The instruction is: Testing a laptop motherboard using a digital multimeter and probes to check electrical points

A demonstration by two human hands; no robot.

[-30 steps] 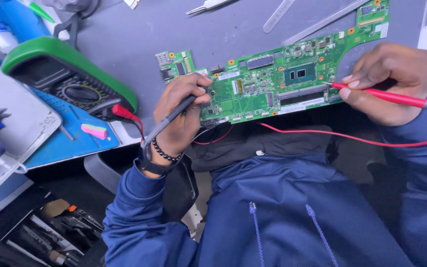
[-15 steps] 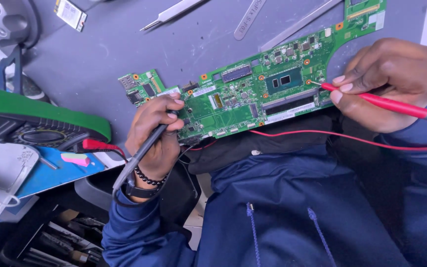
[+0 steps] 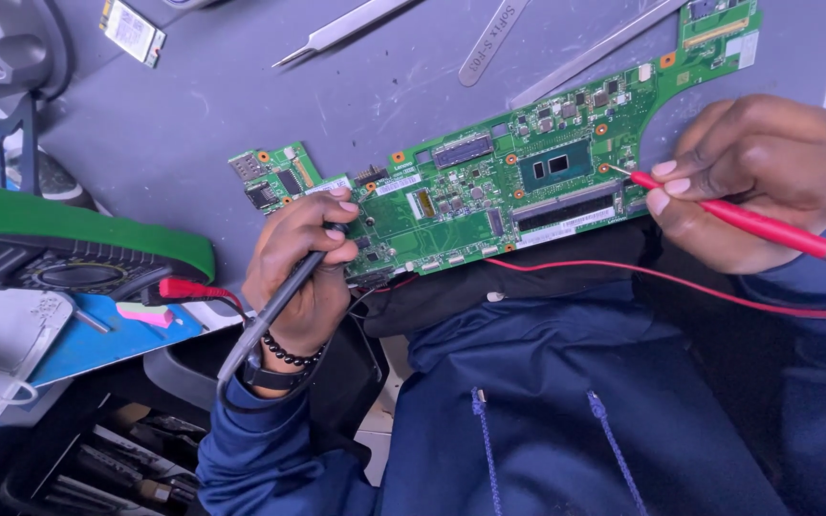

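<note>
Grey bench mat (image 3: 193, 143), a long green circuit board (image 3: 489, 191) lying flat on it near the front edge, probed at both ends.

Left of the board: green meter (image 3: 78, 248) w/ a red plug and lead. At the board's left-centre, the left hand (image 3: 298, 277) is curled shut round a black probe (image 3: 270, 315), knuckles up, wrist low, tip hidden under the fingers so contact can't be told. At the board's right, the right hand (image 3: 757, 182) pinches a red probe (image 3: 738, 220) pen-style, tip on a gold-ringed screw hole beside the dark chip. Above the board: tweezers (image 3: 346, 29), metal pry tools. Best done, I'd say, w/ wrists braced and tips steady, not bridging neighbouring pads.
</note>
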